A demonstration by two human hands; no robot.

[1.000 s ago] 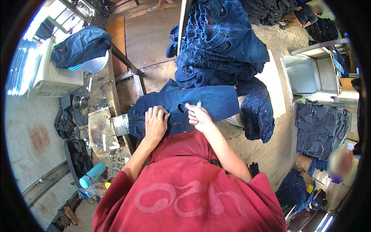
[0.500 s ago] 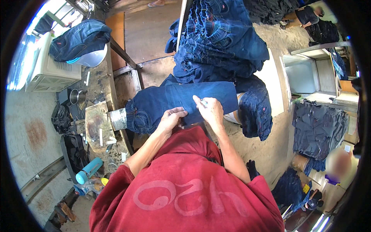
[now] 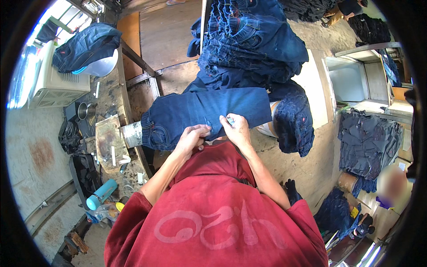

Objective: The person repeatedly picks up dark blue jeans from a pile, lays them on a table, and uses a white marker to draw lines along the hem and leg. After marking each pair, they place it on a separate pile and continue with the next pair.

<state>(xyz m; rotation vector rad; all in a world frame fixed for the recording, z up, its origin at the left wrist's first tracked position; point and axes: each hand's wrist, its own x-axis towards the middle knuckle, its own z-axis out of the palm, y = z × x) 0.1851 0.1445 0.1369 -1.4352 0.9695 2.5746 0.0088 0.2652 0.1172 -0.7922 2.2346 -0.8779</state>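
Observation:
A pair of dark blue denim trousers (image 3: 213, 107) with a gathered waistband lies stretched sideways before me over a pale, round-ended support (image 3: 132, 135). At its near edge my left hand (image 3: 190, 139) is closed, thumb and fingers pinching the cloth. A small faded patch shows by those fingertips. Just to the right, my right hand (image 3: 238, 131) grips a small pale, bluish tool (image 3: 230, 120) against the denim. Most of that tool is hidden in the fingers, so its kind does not show.
Beyond the trousers rises a tall pile of denim garments (image 3: 249, 44). More denim (image 3: 293, 120) hangs at the right end of the support. To the left stand a stained wooden bench (image 3: 106, 142), a turquoise bottle (image 3: 101, 195) and a metal cup (image 3: 83, 110). A dark cloth stack (image 3: 369, 138) sits far right.
The view has shifted slightly. My left hand has drawn a little left along the cloth's near edge, while my right hand keeps its grip on the small tool nearly in place.

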